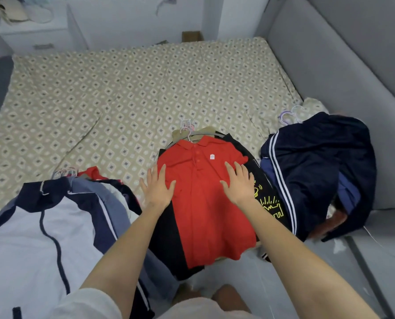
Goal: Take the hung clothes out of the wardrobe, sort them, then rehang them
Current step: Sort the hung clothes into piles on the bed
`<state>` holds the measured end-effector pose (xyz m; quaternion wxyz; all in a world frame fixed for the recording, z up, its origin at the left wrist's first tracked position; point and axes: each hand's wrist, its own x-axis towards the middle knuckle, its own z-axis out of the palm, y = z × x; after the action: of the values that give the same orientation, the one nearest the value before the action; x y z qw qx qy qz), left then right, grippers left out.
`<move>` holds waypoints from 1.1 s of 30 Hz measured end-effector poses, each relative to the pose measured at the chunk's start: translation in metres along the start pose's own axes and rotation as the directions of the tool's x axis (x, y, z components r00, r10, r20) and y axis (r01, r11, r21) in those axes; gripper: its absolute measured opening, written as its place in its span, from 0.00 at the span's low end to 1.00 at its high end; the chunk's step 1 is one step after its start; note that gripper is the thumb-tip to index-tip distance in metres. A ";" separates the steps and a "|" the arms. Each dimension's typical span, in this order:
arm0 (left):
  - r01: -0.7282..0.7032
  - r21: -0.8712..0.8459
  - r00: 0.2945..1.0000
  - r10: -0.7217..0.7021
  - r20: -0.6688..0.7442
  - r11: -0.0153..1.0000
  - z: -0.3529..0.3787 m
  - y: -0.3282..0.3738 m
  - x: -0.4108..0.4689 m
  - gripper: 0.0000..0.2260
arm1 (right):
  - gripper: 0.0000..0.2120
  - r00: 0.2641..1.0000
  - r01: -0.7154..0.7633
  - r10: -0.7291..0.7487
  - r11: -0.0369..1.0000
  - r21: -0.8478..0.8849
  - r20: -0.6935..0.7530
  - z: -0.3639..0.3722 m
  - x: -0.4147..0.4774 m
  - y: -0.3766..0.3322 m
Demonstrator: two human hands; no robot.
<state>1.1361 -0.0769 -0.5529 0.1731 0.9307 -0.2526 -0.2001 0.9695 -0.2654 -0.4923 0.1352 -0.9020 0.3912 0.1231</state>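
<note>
A red polo shirt [203,199] on a hanger lies on top of the middle pile of clothes on the bed. My left hand [157,187] rests flat on its left side and my right hand [239,184] rests flat on its right side, fingers spread. Under it lies a black T-shirt with a yellow print [269,203]. A pile with a white and navy jacket [42,238] lies at the left. Navy garments with white stripes [318,171] are heaped at the right. Pale hanger hooks [187,127] stick out above the middle pile.
The bed's patterned sheet [122,100] stretches away in front. A grey padded headboard [341,77] runs along the right side. A white bedside cabinet [35,33] stands at the far left, and a cardboard box [192,36] sits beyond the bed's far edge.
</note>
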 end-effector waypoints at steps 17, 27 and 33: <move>0.193 -0.006 0.981 -0.193 0.020 0.981 0.071 0.070 0.059 0.29 | 0.30 0.942 0.323 -0.327 0.945 0.054 0.073 0.007 0.144 0.045; 0.323 -0.067 0.946 -0.321 0.037 0.944 0.137 0.055 0.105 0.28 | 0.30 0.906 0.362 -0.374 0.927 0.095 0.200 0.077 0.230 0.061; 0.325 -0.039 0.945 -0.327 -0.031 0.945 0.181 0.008 0.175 0.29 | 0.26 0.907 0.407 -0.418 0.902 0.141 0.055 0.141 0.301 0.062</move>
<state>1.1881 -0.2180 -0.7549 0.1576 0.9602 -0.0888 -0.2130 1.1067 -0.4606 -0.7317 0.2313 -0.9479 0.1924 0.1045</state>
